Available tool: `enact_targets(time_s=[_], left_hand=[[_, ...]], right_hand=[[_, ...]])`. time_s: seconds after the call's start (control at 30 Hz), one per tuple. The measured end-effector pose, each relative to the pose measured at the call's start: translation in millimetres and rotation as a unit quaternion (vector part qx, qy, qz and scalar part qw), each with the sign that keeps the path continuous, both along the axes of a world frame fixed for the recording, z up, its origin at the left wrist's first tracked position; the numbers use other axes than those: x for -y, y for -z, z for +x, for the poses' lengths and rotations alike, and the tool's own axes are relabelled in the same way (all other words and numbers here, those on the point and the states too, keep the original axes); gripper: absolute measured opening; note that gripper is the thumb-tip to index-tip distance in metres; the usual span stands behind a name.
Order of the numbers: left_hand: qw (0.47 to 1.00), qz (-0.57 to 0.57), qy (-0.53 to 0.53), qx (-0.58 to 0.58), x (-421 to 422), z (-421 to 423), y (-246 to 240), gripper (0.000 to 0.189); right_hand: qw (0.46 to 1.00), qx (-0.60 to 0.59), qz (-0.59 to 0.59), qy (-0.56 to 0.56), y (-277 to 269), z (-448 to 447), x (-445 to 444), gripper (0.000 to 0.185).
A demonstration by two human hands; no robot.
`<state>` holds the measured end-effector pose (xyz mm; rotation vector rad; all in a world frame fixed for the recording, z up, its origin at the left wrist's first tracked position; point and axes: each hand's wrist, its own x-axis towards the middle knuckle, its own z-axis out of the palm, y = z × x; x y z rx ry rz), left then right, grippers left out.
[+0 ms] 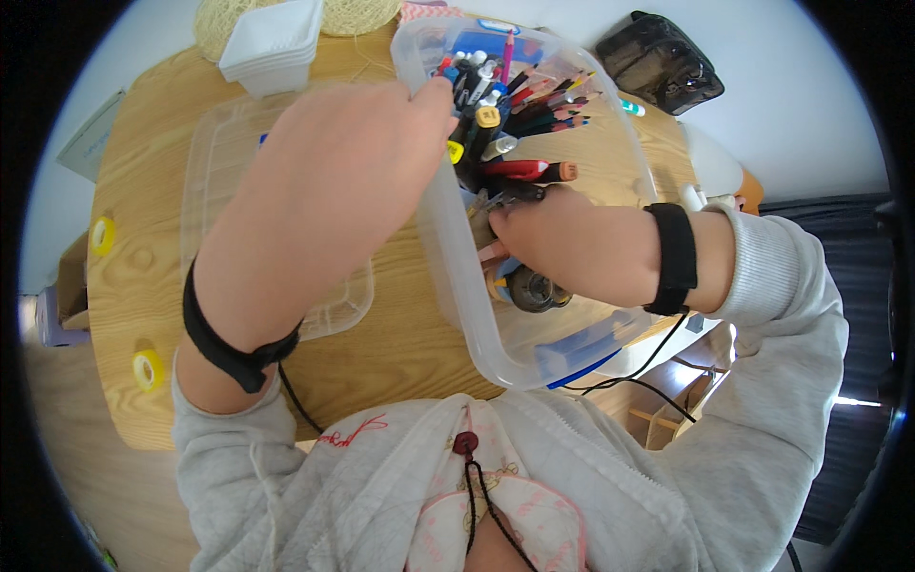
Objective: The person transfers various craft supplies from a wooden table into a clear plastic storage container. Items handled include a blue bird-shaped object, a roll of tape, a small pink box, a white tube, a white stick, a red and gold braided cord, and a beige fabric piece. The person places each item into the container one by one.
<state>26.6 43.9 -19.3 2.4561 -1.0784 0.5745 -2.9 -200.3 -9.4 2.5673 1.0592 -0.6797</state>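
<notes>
A clear plastic storage box (457,300) stands before me, holding markers, pens and colored pencils (550,118) bunched at its far end. My left hand (357,136) reaches over the box's left wall beside the pens and a yellow-capped marker (454,151); its fingertips are mostly hidden, so its hold is unclear. Inside the box is my right hand (550,229), its fingers at a dark, partly hidden item (525,193) below a red marker (518,169). Near its underside lies a tape dispenser (536,288).
A clear lid (336,314) lies under my left arm. Yellow tape rolls (148,370) sit at the table's left edge. Stacked white trays (271,50) stand at the far left, a dark translucent pouch (658,63) at the far right. Black cables (643,368) hang by my right arm.
</notes>
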Motion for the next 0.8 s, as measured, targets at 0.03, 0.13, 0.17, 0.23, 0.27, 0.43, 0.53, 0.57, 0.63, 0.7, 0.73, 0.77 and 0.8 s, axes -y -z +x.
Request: enact_targets(time_s=[0.03,0.13,0.17,0.23,0.27,0.43,0.53,0.57,0.63,0.7,0.73,0.77,0.8], left_hand=[[1.0,0.001,-0.004,-0.003,-1,-1,-1,0.031],[0.999,0.005,-0.017,-0.031,-1,-4,-4,0.032],[0.999,0.014,-0.023,-0.046,2,-4,-2,0.032],[0.999,0.015,-0.026,-0.044,4,-3,-2,0.032],[0.999,0.013,-0.026,-0.043,3,-3,-2,0.032],[0.999,0.002,-0.014,-0.032,2,-2,1,0.032],[0.999,0.011,-0.017,-0.033,3,-1,1,0.031],[0.999,0.023,-0.021,-0.039,3,-1,0,0.031],[0.999,0.012,-0.022,-0.046,0,-2,-2,0.031],[0.998,0.012,-0.024,-0.054,1,-3,-2,0.031],[0.998,0.01,-0.024,-0.054,1,-2,-2,0.031],[0.998,0.01,-0.023,-0.054,2,-2,-2,0.031],[0.998,0.007,-0.021,-0.055,2,-1,-2,0.031]], right_hand=[[0.999,0.003,0.036,0.041,4,-2,-1,0.012],[0.997,0.05,-0.029,-0.051,15,-3,1,0.01],[0.988,0.07,-0.072,-0.118,22,-2,4,0.01],[0.986,0.087,-0.074,-0.12,30,0,7,0.01],[0.984,0.098,-0.077,-0.128,33,0,9,0.011],[0.979,0.092,-0.114,-0.14,40,1,10,0.015],[0.98,0.05,-0.152,-0.12,29,2,-1,0.018],[0.977,0.019,-0.183,-0.109,22,3,-4,0.021],[0.977,-0.012,-0.185,-0.107,-1,1,-7,0.025],[0.983,-0.019,-0.138,-0.122,-23,-4,-6,0.025],[0.984,-0.024,-0.126,-0.126,-33,-6,-6,0.026],[0.982,-0.034,-0.136,-0.124,-40,-8,-6,0.025],[0.983,-0.022,-0.113,-0.142,-44,-10,-6,0.025]])
